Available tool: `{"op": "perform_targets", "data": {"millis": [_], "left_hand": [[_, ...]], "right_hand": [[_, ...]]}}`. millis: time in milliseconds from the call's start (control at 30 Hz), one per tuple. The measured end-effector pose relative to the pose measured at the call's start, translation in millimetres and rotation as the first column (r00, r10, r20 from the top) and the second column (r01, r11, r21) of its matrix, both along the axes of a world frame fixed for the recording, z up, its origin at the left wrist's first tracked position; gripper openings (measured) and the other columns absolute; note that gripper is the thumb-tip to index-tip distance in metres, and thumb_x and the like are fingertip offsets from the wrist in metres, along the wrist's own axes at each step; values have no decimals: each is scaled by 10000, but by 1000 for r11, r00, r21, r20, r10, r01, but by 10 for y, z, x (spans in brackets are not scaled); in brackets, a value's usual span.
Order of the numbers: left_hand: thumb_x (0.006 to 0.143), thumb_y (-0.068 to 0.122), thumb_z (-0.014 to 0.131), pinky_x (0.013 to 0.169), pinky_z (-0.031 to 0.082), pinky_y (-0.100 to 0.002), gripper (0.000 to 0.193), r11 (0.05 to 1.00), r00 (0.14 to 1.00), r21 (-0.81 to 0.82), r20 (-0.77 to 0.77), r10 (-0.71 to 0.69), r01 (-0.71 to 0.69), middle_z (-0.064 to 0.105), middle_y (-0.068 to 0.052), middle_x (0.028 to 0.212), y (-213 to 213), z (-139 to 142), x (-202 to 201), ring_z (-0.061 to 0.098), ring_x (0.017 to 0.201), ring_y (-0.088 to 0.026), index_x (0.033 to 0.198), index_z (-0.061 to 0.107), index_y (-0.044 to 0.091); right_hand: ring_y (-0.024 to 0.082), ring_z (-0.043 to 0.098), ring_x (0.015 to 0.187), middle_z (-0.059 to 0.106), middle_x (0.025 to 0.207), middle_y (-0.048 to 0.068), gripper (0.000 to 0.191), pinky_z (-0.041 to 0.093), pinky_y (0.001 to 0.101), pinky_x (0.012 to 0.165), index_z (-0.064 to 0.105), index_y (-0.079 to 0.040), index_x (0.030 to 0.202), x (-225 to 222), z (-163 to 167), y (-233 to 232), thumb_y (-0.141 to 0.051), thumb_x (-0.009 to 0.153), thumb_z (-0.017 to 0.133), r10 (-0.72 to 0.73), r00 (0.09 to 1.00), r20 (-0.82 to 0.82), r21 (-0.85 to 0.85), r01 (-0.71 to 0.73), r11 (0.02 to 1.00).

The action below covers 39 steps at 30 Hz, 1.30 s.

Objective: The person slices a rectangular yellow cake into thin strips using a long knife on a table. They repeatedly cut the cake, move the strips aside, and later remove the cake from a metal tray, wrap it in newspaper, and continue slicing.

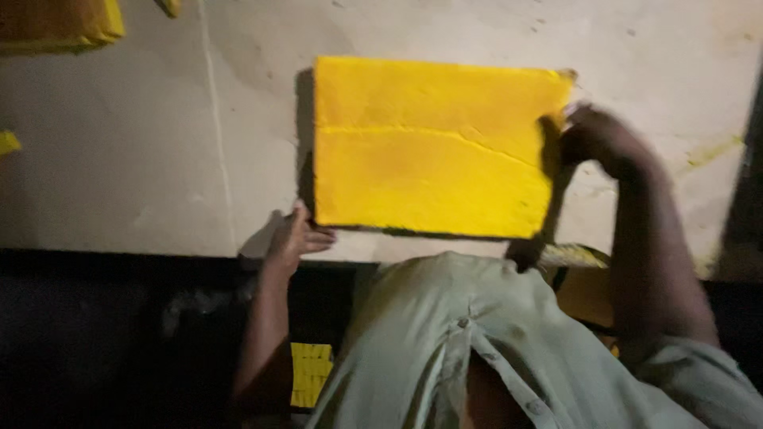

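A big bright yellow rectangular slab (pixel 429 147) lies flat on a pale grey work surface (pixel 143 151), with a crack line running across it. My left hand (pixel 292 237) rests against the slab's near left corner, fingers spread. At the slab's right edge, near the far corner, my right hand (pixel 598 139) is curled and blurred, touching that edge. My pale green shirt fills the bottom of the view.
Another yellow slab (pixel 60 24) lies at the far left corner, with small yellow bits (pixel 8 141) near the left edge. The surface's near edge drops into dark space. A yellow cut block (pixel 310 373) shows below, by my left arm.
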<state>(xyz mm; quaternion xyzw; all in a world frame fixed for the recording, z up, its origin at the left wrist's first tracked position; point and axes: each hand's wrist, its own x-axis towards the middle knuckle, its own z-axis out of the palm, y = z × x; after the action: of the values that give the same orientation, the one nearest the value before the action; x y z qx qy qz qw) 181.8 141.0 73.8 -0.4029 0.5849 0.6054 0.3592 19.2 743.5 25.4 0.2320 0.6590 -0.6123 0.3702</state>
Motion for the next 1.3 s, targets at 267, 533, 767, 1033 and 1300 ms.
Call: {"op": "perform_targets", "data": {"millis": [267, 533, 767, 1033, 1300], "left_hand": [[864, 826, 193, 529, 447, -315, 871, 888, 891, 116, -164, -425, 445, 675, -46, 1127, 44, -375, -3220, 451, 567, -129, 1296, 523, 145], [983, 700, 346, 942, 420, -423, 752, 763, 570, 49, -696, -436, 644, 595, -103, 1381, 1019, -602, -4565, 489, 1058, -242, 1438, 495, 120], [1087, 589, 481, 1303, 395, -518, 684, 914, 539, 256, -841, 50, 314, 526, -153, 1604, 19, -421, -3045, 522, 1488, -341, 1562, 470, 97], [1091, 745, 304, 1005, 239, -474, 959, 880, 868, 395, -301, 396, -265, 508, -259, 1569, -172, -99, -125, 391, 1134, -296, 1695, 445, 13], [1038, 508, 425, 1143, 419, -447, 659, 647, 326, 560, -571, 754, -517, 509, -132, 1521, 1109, -459, 510, 536, 1326, -277, 1521, 440, 59]], "right_hand": [[177, 633, 1020, 687, 1160, 83, 234, 542, 320, 874, 568, 23, 1357, -1743, 241, -1571, -4, 1128, 609, 237, 554, -798, 400, 193, 896], [404, 653, 1058, 702, 1234, 169, 393, 530, 482, 922, 678, -73, 1266, -1405, 139, -3962, -223, 904, 703, 725, 334, -602, 509, -540, 671], [182, 678, 821, 765, 966, 112, 192, 565, 384, 748, 775, -99, 1079, -1294, 372, -846, -194, 963, 655, 388, 921, 30, 538, -342, 771], [321, 704, 962, 737, 1104, 234, 354, 551, 438, 814, 675, 12, 1279, 671, 451, 710, -301, 1123, 628, 467, 867, -174, 873, -83, 480], [289, 632, 778, 681, 859, 159, 551, 514, 423, 727, 700, 28, 1073, 1187, 112, -411, -506, 1112, 570, 449, 867, -217, 754, -143, 641]]}}
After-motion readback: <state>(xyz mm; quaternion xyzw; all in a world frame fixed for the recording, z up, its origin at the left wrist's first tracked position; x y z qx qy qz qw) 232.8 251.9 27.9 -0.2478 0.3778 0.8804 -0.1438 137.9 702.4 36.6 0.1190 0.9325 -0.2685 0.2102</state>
